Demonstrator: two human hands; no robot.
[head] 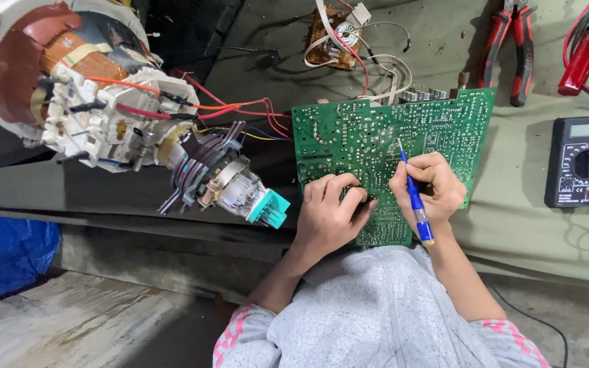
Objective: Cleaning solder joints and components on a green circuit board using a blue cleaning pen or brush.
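The large green rectangular printed circuit board (pixel 376 136) lies solder side up on the grey-green cloth-covered surface (pixel 512 225), its near edge under both hands. The left hand (pixel 328 211) rests on the board's lower left part with fingers curled shut over the edge, gripping it. The right hand (pixel 427 187) is closed in a pen grip round one slim blue-handled screwdriver (pixel 414 201), whose metal tip touches the board just above the knuckles.

One smaller brown circuit board (pixel 332 34) sits farther back, joined by white and red wires. One pair of red-and-black-handled pliers (pixel 512 48) lies beyond the board's right corner, and one black digital multimeter (pixel 584 160) lies well to the right (its dial is in view, its red lead trailing down). One electric motor with copper windings (pixel 97 102) hangs at the left.
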